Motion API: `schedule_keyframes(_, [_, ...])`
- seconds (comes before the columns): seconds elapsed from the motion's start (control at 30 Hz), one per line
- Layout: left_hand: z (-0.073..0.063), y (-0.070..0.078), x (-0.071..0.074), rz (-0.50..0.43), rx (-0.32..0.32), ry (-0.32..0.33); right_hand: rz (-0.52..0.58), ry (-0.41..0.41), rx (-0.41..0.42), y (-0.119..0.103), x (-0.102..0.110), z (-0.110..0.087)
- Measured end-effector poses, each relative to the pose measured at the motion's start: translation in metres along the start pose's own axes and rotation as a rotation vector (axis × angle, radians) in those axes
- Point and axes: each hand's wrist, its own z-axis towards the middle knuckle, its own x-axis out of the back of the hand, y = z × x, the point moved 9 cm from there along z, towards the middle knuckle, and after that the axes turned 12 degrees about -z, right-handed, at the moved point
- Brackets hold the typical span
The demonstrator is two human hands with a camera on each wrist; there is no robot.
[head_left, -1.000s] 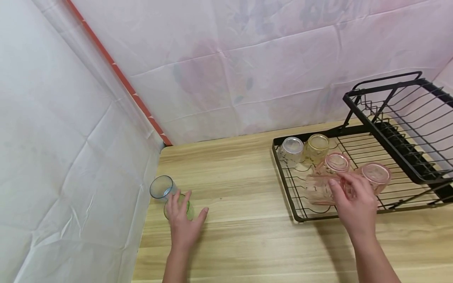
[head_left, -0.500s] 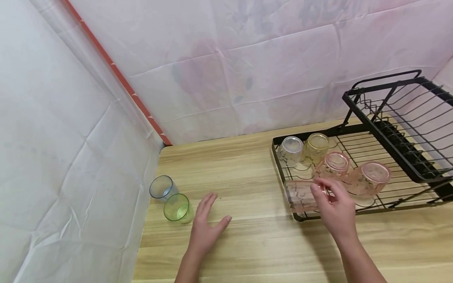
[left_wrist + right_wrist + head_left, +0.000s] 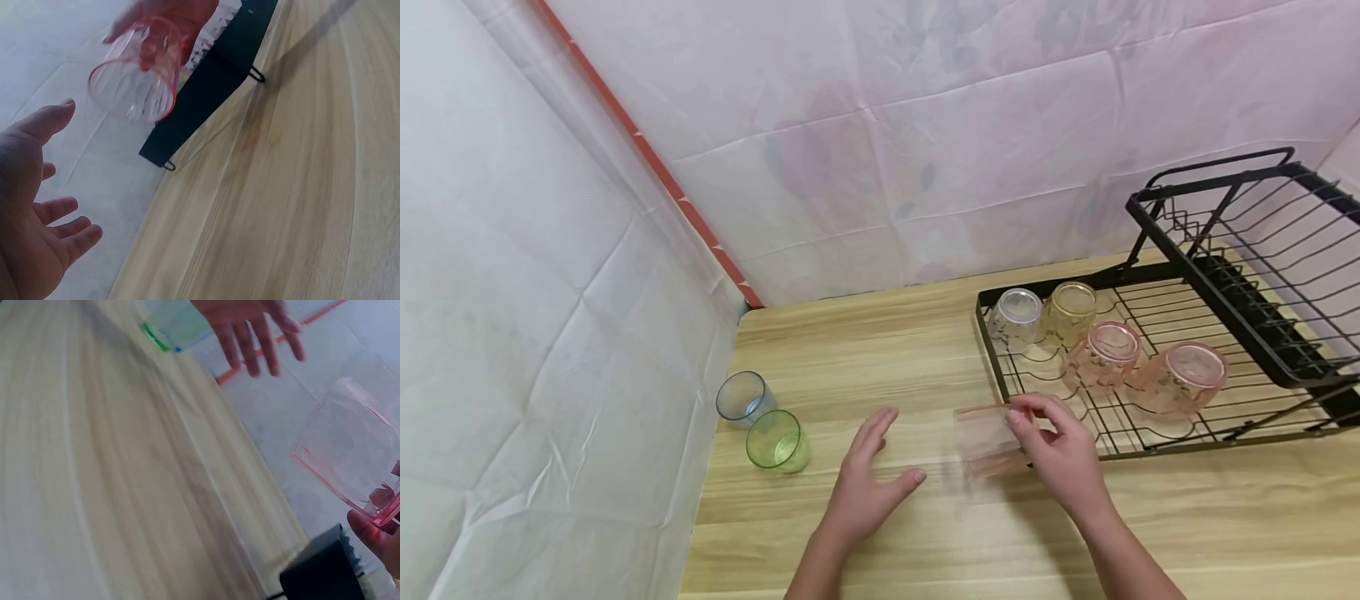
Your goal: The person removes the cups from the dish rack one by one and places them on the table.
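My right hand (image 3: 1060,446) grips a clear pink glass (image 3: 988,440) by its base end, holding it sideways just left of the rack, its mouth toward my left hand. My left hand (image 3: 865,492) faces that glass with fingers spread and holds nothing. The left wrist view shows the pink rim of the glass (image 3: 134,90) near my left fingers. On the table at the left stand a green glass (image 3: 777,442) and a blue glass (image 3: 745,398), both mouth up.
A black two-tier dish rack (image 3: 1011,400) stands at the right. Upside down in it are a clear glass (image 3: 1017,321), a yellow glass (image 3: 1070,312) and two pink glasses, one nearer the left (image 3: 1103,357). A pale cloth wall (image 3: 880,150) closes off the back.
My right hand has carried the pink glass leftward out of the rack. My left hand has let go of the green glass area and moved right, toward the pink glass.
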Motion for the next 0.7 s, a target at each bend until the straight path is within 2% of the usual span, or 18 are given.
schedule_keyframes(0.1, [0.001, 0.002, -0.008, -0.026, -0.001, -0.04, 0.043, -0.03, 0.004, -0.003, -0.01, -0.003])
schedule_keyframes(0.4, [0.002, 0.005, -0.023, -0.104, 0.006, -0.099, 0.091, -0.099, -0.009, -0.012, -0.028, -0.008])
schedule_keyframes(0.7, [0.0, 0.003, -0.037, -0.194, 0.074, -0.153, 0.129, -0.109, -0.049, -0.009, -0.034, -0.01])
